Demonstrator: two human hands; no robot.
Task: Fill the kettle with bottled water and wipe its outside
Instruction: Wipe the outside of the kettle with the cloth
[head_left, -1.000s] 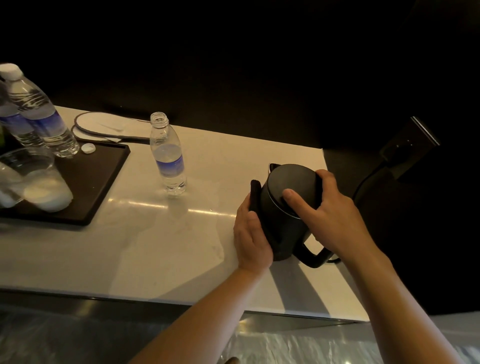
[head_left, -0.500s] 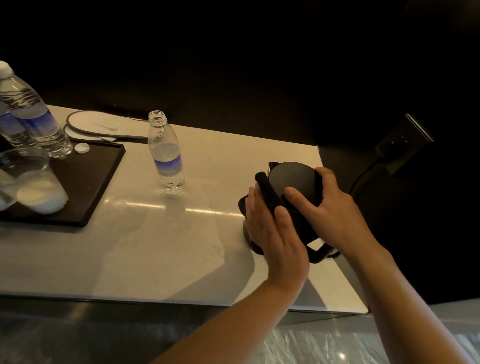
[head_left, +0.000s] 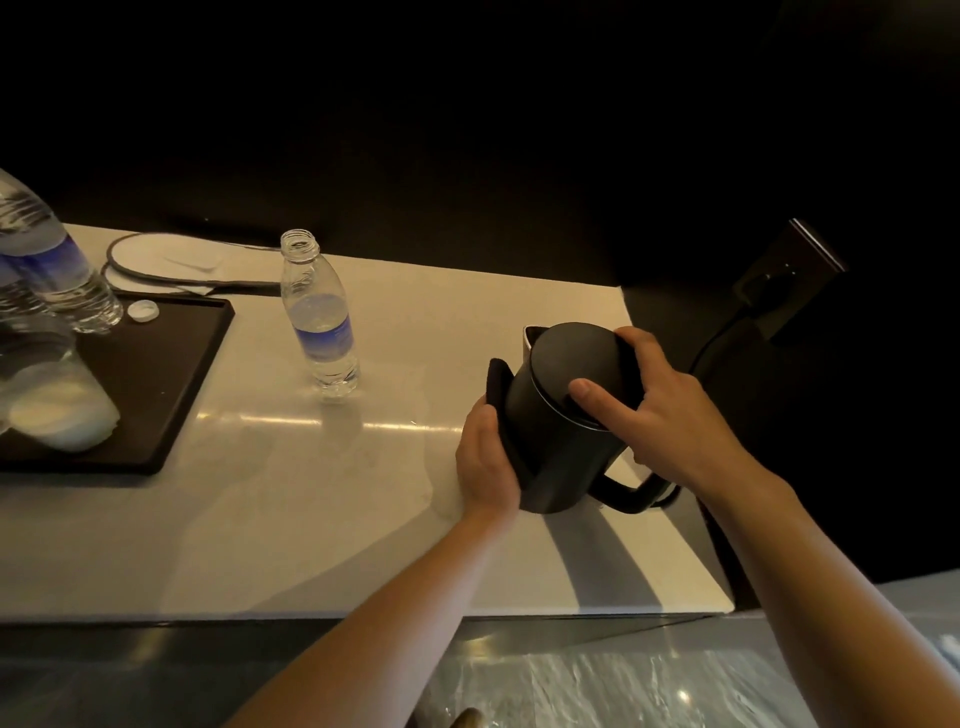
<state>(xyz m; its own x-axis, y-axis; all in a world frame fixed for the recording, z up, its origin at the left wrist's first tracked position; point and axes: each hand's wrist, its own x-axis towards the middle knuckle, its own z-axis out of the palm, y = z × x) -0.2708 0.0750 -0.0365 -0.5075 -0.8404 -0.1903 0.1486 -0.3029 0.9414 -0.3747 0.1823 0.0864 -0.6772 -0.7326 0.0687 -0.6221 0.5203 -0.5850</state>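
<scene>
Watching through the head camera, I saw the black kettle (head_left: 563, 415) on the pale counter (head_left: 311, 493), near its right end, lid shut and its handle (head_left: 626, 493) pointing toward the near edge. My left hand (head_left: 488, 462) pressed a dark cloth (head_left: 500, 384) flat against the kettle's left wall, the grip closed on that cloth. My right hand (head_left: 660, 410) lay over the lid, its grip clamped on the kettle, thumb on the lid's near rim and fingers curled round the far side. Right of the kettle a dark cord (head_left: 711, 353) ran up to a wall socket (head_left: 789, 280). Well to the kettle's left stood an uncapped water bottle (head_left: 321, 322), upright on the counter, with a little water showing low in it. Farther left of the kettle lay a dark tray (head_left: 176, 374) carrying a loose white cap (head_left: 143, 310), two capped bottles (head_left: 47, 270) at the frame's edge, and an upturned glass (head_left: 57, 405), blurred. Behind the tray, still left of the kettle, a pair of white slippers (head_left: 171, 260) rested flat on the counter. Nothing stood between the open bottle and the kettle; only bare counter separated them.
</scene>
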